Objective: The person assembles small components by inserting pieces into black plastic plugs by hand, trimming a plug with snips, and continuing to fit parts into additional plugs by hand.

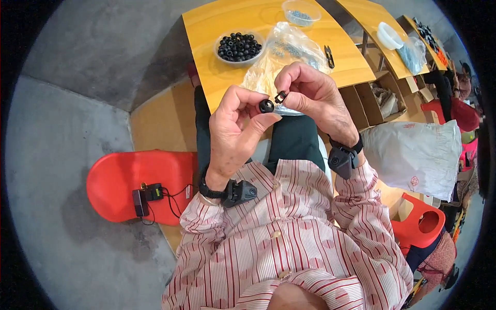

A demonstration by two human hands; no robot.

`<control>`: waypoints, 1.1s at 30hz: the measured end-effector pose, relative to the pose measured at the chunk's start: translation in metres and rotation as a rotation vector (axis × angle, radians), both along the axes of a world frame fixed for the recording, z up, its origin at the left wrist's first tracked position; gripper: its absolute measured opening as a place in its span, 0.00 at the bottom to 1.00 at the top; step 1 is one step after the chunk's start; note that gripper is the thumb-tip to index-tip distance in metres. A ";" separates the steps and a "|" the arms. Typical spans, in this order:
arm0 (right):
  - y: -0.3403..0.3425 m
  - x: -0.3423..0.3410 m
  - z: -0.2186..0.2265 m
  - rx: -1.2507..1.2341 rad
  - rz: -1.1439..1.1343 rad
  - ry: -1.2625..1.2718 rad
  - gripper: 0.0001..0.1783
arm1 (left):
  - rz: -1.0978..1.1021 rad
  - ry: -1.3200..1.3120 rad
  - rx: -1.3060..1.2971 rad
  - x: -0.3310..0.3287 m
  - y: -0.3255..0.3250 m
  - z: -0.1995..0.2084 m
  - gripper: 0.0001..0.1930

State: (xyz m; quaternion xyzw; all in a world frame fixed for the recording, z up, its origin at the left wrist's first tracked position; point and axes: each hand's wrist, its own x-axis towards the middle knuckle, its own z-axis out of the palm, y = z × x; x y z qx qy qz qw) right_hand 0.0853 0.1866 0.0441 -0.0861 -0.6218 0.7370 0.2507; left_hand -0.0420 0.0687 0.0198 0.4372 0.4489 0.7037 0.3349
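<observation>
While the left hand (233, 128) pinches a round black holed piece (266, 106) just beside the small black clip (280, 97) pinched in the right hand (324, 106), either could slip toward the dark trousers (295, 138) if a fingertip grip loosens.

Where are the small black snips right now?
In the head view, right of centre near the top, the small black snips lie on the yellow wood table, just right of the clear plastic bag and beyond the person's right hand.
</observation>
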 end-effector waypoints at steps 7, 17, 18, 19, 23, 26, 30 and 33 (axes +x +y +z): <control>0.004 0.001 -0.004 0.027 0.004 -0.012 0.08 | 0.092 0.121 -0.026 0.002 0.002 -0.001 0.12; 0.007 0.000 -0.005 0.148 0.021 -0.027 0.07 | 0.096 0.164 -0.017 0.001 0.002 -0.002 0.12; 0.007 0.000 -0.005 0.151 0.017 -0.025 0.07 | 0.101 0.178 -0.023 0.001 0.002 -0.001 0.12; 0.007 -0.001 -0.005 0.152 0.020 -0.026 0.07 | 0.108 0.193 -0.028 0.000 0.001 -0.001 0.12; 0.006 -0.001 -0.003 0.178 0.038 -0.049 0.07 | 0.134 0.232 -0.033 -0.001 0.000 -0.002 0.12; 0.006 -0.002 -0.005 0.192 0.034 -0.040 0.06 | 0.146 0.247 -0.046 -0.001 0.000 -0.003 0.13; 0.006 -0.002 -0.010 0.202 0.037 -0.022 0.06 | 0.160 0.282 -0.055 0.001 -0.001 -0.002 0.14; 0.006 -0.004 -0.009 0.171 0.042 -0.001 0.06 | 0.165 0.283 -0.056 0.001 -0.002 0.000 0.14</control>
